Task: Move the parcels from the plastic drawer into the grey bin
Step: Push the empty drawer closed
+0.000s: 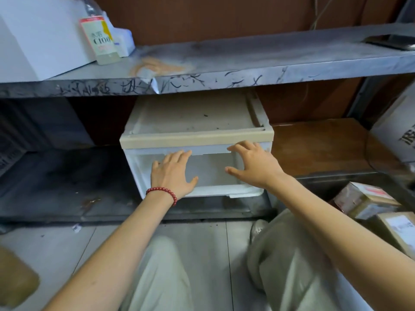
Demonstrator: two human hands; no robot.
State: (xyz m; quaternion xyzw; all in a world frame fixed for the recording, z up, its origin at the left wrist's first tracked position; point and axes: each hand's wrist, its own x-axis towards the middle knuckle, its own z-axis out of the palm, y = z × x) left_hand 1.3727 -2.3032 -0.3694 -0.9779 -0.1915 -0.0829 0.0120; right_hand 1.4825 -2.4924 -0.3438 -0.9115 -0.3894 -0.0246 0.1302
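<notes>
Crouching before a low metal shelf point(247, 63), a person reaches both arms forward to a white plastic drawer point(213, 170) that sits in its beige-topped housing point(195, 117) in the space under the shelf. The left hand point(173, 173), with a red bead bracelet point(164, 191) on its wrist, lies flat on the drawer's translucent front, fingers straight and close together, thumb out to the side, grasping nothing. The right hand point(253, 164) is released too, with fingers spread and lightly bent, their tips at the upper lip of the drawer front and the thumb held apart below. The drawer looks pushed in, its front about flush with the housing, and the cloudy plastic does not let its contents be made out. Two taped brown parcels point(368, 202) with white labels lie at the lower right, well apart from the drawer, behind the dark rim of the grey bin point(332, 182), which is only partly in view. On the shelf stand a clear bottle point(101, 39) with a pale label and a white box point(38, 37). A white printed carton point(399, 124) stands at the far right. Pale trousers point(161, 277) cover the bent knees above the tiled floor point(202, 239).
</notes>
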